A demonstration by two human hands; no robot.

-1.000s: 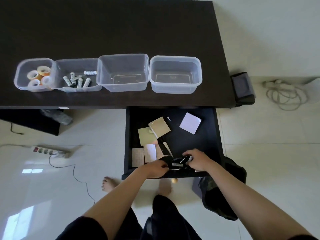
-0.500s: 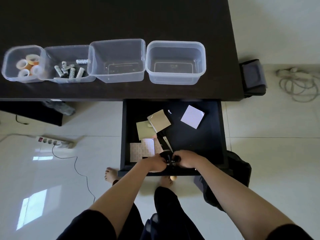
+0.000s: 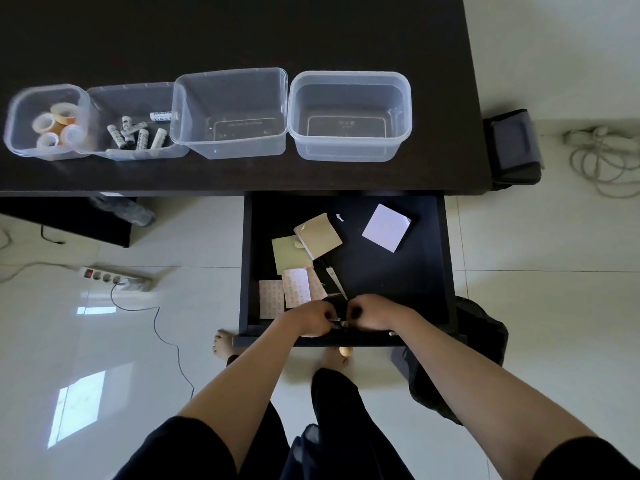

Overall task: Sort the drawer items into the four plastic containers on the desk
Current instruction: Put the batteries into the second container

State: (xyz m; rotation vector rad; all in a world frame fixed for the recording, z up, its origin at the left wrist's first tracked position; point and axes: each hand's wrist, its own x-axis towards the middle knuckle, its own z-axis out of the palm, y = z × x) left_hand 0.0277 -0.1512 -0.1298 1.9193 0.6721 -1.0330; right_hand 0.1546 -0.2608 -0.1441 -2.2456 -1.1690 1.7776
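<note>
1. Over the last second the person's hands have come together at the front edge of the drawer [image 3: 433, 271]. The left hand [image 3: 313, 318] and right hand [image 3: 372, 313] were a bit apart before; now they're nearly touching, both curled around some small dark items [image 3: 338, 323] between them. Looks like binder clips maybe, too small and dark to be sure.
2. So probably a third category is getting gathered up. The tape rolls [image 3: 52, 128] sit in the leftmost container [image 3: 20, 109] and the batteries [image 3: 136, 133] in the second container [image 3: 104, 98], while the third container [image 3: 228, 81] and fourth container [image 3: 349, 79] on the bench [image 3: 242, 29] hold nothing.
3. Still left in the drawer: the sticky note pads [image 3: 311, 240], a white pad [image 3: 384, 228], some patterned sheets [image 3: 294, 289] and a thin pale thing [image 3: 335, 278] just behind the hands.
4. Room-wise, the hands are right against the drawer's front wall, so lifting straight up is the easy way out. The bench edge overhangs the drawer's back, and the containers stand close together, rims nearly touching.
</note>
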